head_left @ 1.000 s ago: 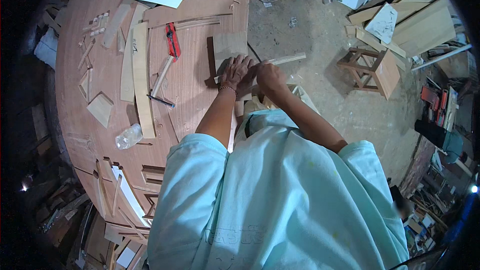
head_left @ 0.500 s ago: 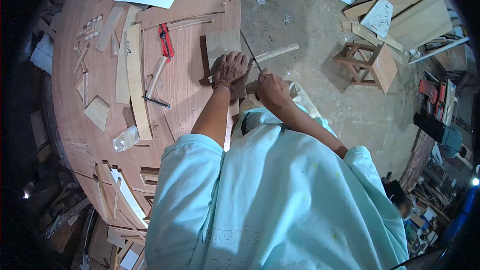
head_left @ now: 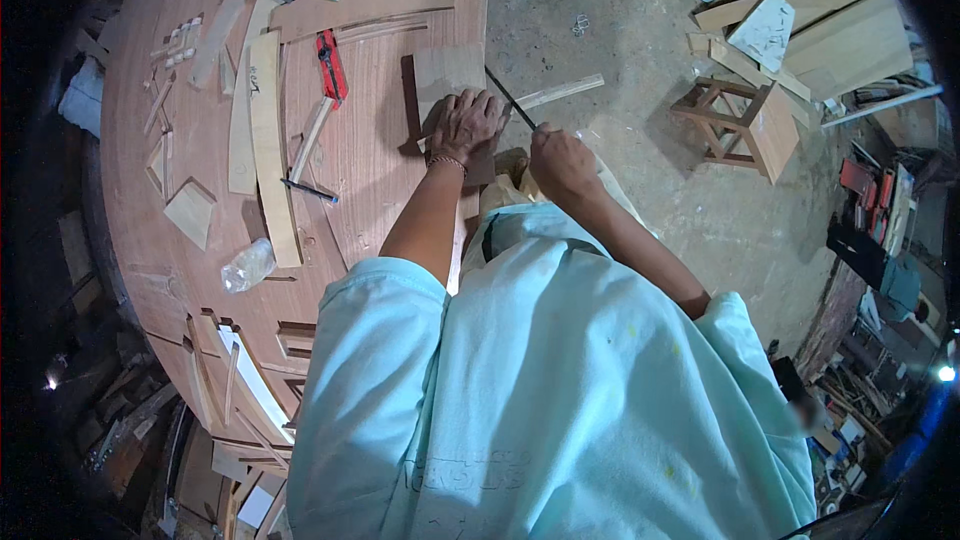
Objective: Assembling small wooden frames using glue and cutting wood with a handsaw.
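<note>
My left hand [head_left: 467, 127], its fingers bent, bears down on a flat greyish-brown board [head_left: 446, 67] at the right edge of the wooden worktable [head_left: 375, 155]. Under that hand runs a narrow pale wooden strip [head_left: 565, 90], which it holds down; the strip's far end sticks out past the table edge. My right hand [head_left: 562, 165] is closed around the near end of a long, thin, dark-bladed tool [head_left: 511, 97], seen edge-on. Whether it is a saw or a file I cannot tell. The blade slants forward and left across the strip, and my fist hides its handle.
Left of my hands lie a red tool [head_left: 331, 68], a dark pen [head_left: 310, 189], long wooden slats [head_left: 268, 140] and a clear plastic bag [head_left: 248, 265]. On the floor at right stands a wooden stool [head_left: 745, 130]. Boards [head_left: 850, 35] lean at the back right.
My right hand has shifted slightly forward and right, and the blade now lies at a different slant. The left hand stays on the board and strip. The whole view has shifted slightly.
</note>
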`<state>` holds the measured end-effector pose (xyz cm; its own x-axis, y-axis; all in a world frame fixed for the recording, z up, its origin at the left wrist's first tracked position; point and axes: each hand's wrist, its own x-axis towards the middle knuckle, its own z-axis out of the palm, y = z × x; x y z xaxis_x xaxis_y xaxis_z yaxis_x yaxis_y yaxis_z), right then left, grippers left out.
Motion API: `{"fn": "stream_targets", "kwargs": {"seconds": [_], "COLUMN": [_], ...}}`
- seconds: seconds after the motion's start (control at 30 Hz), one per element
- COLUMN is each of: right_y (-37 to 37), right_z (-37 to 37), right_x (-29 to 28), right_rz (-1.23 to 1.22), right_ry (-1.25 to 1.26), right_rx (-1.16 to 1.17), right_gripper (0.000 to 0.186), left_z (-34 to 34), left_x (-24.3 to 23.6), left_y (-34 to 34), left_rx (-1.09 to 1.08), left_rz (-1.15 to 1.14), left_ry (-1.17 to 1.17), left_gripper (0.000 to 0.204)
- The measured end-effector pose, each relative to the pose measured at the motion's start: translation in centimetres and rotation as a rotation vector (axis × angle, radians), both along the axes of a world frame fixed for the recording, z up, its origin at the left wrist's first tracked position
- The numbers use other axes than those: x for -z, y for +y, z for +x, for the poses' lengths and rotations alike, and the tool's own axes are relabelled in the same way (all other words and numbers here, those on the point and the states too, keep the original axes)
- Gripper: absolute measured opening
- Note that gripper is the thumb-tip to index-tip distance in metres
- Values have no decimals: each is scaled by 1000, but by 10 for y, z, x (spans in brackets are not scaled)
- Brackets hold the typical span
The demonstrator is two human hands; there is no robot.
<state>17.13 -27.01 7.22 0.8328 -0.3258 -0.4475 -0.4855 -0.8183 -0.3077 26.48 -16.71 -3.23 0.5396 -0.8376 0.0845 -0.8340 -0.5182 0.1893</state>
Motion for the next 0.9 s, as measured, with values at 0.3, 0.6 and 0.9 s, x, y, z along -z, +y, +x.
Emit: {"fn": "stream_targets", "kwargs": {"seconds": [0.3, 0.6, 0.9], "right_y": [1, -6, -5], "right_z": [14, 38, 28], "right_x": [9, 39, 23], "right_rz": [-65, -65, -80], "right_ry": [11, 0, 56], "right_rx": [-108, 56, -57], "right_gripper": [14, 15, 19], "left_z": [-1, -1, -2], "left_x": [-10, -19, -5], "left_y": [-4, -10, -7], "left_rx": [12, 69, 122], "left_rz": [-20, -75, 46], "left_ry": [15, 89, 105], "left_gripper": [17, 25, 15]}}
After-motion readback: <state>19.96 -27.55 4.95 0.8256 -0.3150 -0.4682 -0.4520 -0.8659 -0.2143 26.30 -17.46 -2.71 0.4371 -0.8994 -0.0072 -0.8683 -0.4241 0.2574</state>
